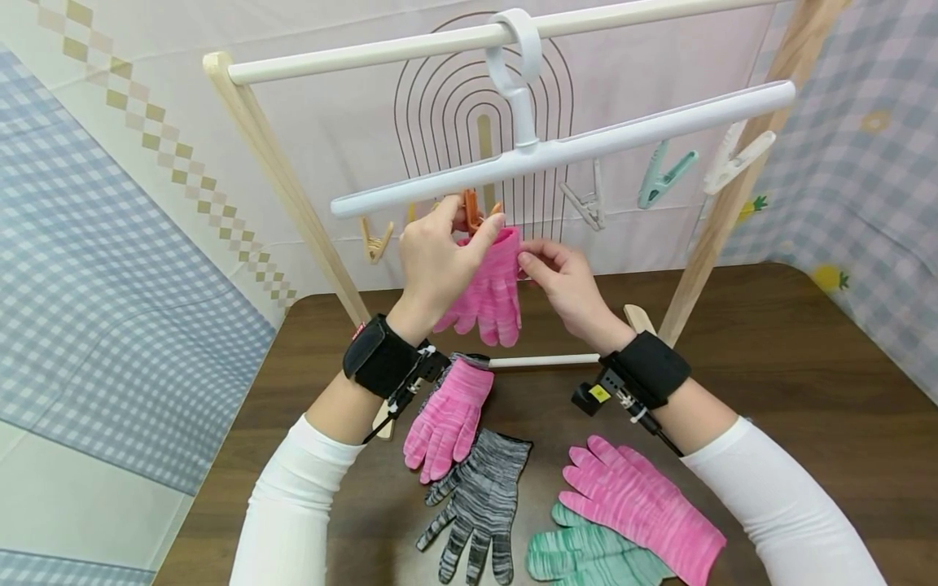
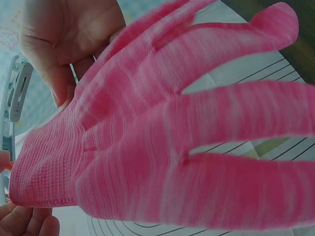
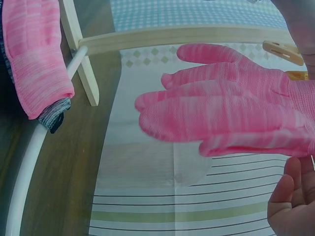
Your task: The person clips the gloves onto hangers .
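A pink glove (image 1: 500, 289) hangs fingers down below the white hanger (image 1: 623, 140). My left hand (image 1: 437, 259) pinches the orange clip (image 1: 471, 213) at the top of the glove's cuff. Whether the clip's jaws bite the cuff cannot be made out. At the cuff's right edge my right hand (image 1: 566, 285) pinches the knit between thumb and fingers. In the left wrist view the same glove (image 2: 133, 142) fills most of the picture, its cuff toward the left. The right wrist view shows the glove (image 3: 226, 108) from its other side.
The hanger hooks on a wooden rack's top bar (image 1: 366, 55). A yellow clip (image 1: 376, 242), grey clip (image 1: 589, 199), green clip (image 1: 665, 175) and white clip (image 1: 738, 163) hang from it. On the table lie pink gloves (image 1: 450, 419) (image 1: 648, 505), a grey glove (image 1: 479, 496) and green gloves (image 1: 593, 553).
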`<state>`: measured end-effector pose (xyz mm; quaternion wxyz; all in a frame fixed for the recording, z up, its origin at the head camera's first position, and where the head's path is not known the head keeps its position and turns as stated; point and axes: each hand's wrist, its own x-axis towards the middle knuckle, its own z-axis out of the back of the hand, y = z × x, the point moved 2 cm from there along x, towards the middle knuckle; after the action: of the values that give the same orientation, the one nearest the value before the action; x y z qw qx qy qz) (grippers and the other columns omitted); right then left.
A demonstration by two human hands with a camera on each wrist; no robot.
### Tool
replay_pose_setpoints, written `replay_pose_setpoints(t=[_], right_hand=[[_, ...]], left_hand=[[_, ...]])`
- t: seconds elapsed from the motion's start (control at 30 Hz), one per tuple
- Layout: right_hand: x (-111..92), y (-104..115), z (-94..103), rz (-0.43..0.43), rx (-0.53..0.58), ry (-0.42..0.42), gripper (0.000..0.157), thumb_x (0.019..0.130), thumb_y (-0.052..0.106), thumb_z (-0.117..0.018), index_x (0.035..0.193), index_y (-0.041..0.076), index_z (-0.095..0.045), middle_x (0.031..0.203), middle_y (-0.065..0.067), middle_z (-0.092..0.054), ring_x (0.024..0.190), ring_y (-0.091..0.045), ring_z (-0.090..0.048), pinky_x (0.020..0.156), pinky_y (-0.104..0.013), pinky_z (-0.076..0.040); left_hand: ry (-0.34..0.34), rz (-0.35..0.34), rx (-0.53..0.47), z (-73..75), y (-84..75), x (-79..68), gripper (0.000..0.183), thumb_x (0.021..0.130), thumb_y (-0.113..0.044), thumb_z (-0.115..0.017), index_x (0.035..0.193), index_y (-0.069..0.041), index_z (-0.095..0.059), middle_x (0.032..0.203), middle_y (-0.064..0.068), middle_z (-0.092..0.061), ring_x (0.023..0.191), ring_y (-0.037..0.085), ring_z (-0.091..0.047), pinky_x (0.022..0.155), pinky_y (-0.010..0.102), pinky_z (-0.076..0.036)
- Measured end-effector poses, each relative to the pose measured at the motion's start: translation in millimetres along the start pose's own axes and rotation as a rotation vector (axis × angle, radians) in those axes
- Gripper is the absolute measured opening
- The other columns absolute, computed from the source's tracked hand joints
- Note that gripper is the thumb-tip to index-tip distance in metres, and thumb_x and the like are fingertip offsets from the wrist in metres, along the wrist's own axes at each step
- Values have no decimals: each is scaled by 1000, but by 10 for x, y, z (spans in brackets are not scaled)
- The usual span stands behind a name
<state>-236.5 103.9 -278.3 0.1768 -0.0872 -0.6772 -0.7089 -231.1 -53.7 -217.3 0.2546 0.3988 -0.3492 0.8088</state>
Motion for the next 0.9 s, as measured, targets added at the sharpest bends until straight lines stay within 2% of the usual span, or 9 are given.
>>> replay_pose_setpoints(t=[0.2,0.4,0.73,0.9], right_hand=[[-26,-45,36,10,-8,6,25,91,11,-50,107,-8,-55,85,1,-58,78,-12,-54,66,-21,-43],[-55,-82,69,14,-19,40,26,92,12,-49,107,-7,-55,88,1,-60,79,-13,-54,68,-22,-43],[-109,-190,143,7,-21,51,28,92,14,-49,108,-8,-55,89,1,-61,85,-24,-55,71,-20,-45],[-139,-264,187,-15,-21,54,30,92,16,-49,108,-9,-54,92,-3,-61,86,-16,-57,76,-20,-46]], left_hand=[[-15,9,0,-7,14,-10,29,83,-34,-61,83,-5,-57,73,6,-65,57,12,-49,51,30,-39],[-23,9,-5,-9,27,-14,30,84,-34,-61,86,-4,-58,73,6,-65,60,13,-53,52,30,-40],[-11,26,-9,-28,55,-41,34,85,-33,-59,95,-1,-61,80,9,-67,68,17,-59,56,32,-44],[-17,27,-11,-31,74,-54,35,86,-33,-59,100,-1,-61,82,9,-68,73,15,-60,59,33,-45]])
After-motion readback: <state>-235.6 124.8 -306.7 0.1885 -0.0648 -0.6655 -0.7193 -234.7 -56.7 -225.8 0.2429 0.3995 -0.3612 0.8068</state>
